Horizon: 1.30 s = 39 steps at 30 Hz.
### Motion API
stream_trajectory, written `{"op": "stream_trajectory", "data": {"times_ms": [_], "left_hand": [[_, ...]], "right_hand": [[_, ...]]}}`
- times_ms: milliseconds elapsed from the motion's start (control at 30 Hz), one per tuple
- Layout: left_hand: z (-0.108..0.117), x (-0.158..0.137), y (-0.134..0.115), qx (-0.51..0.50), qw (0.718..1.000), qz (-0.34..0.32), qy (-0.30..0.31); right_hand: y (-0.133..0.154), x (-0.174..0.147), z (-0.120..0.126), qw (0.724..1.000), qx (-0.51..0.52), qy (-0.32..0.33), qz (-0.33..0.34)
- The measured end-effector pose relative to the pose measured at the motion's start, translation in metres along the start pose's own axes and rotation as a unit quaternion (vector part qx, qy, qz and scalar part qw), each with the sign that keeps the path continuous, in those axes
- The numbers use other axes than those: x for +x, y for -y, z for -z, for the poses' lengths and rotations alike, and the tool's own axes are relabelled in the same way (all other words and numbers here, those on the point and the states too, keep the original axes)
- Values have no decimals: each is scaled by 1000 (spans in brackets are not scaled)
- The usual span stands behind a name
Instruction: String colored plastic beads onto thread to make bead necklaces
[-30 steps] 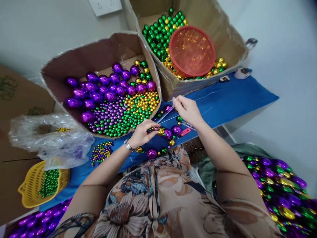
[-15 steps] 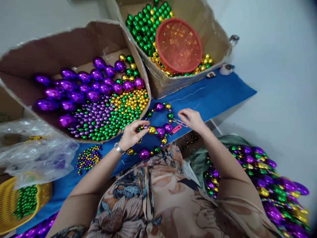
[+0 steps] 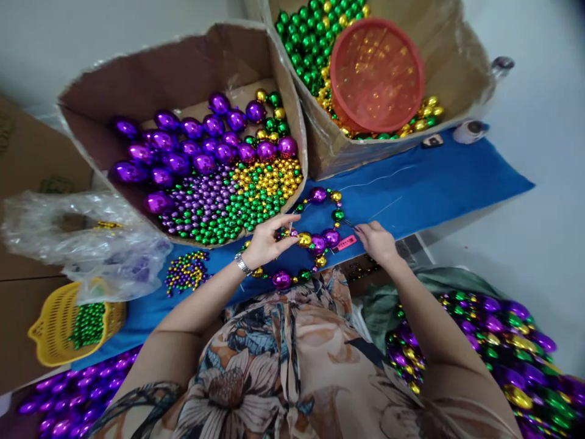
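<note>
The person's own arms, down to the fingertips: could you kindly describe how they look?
The left arm wears a silver-coloured linked band at the wrist; whether it is a watch is unclear. The right arm shows no band. No gloves are worn. The sleeves are short and patterned.

Bead-stringing workshop, by the look of it; clock read from your view's centre.
You have a blue-covered bench [image 3: 439, 177], beaded strand [image 3: 319, 244] on it. Bulk stock in cardboard: open box [image 3: 159, 79] at 10 o'clock, loose beads [image 3: 256, 204] sorted roughly by colour; second box [image 3: 338, 153] at 1, red basin [image 3: 334, 73] inside. Yellow basket [image 3: 55, 323] at 8. Heap of beads [image 3: 496, 344] at your 4.
</note>
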State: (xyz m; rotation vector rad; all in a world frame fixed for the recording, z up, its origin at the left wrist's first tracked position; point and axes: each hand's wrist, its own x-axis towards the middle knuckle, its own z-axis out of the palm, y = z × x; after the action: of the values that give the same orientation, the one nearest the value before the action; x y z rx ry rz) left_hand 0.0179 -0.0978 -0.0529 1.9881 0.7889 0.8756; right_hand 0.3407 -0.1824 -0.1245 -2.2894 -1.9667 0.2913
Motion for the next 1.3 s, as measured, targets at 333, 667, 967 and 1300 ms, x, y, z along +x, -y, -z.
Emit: {"op": "stream_trajectory", "data": {"times_ms": [333, 667, 967, 1300], "left_hand": [[-1, 0, -2, 3, 999, -31, 10], [3, -8, 0, -25, 1000, -8, 4], [5, -8, -1, 32, 997, -66, 13], [4, -8, -2, 38, 997, -66, 24]], "right_hand": [[74, -6, 55, 905, 391, 100, 134], [127, 2, 51, 919, 326, -5, 221], [121, 13, 60, 920, 276, 54, 273], [124, 17, 62, 922, 243, 52, 296]]}}
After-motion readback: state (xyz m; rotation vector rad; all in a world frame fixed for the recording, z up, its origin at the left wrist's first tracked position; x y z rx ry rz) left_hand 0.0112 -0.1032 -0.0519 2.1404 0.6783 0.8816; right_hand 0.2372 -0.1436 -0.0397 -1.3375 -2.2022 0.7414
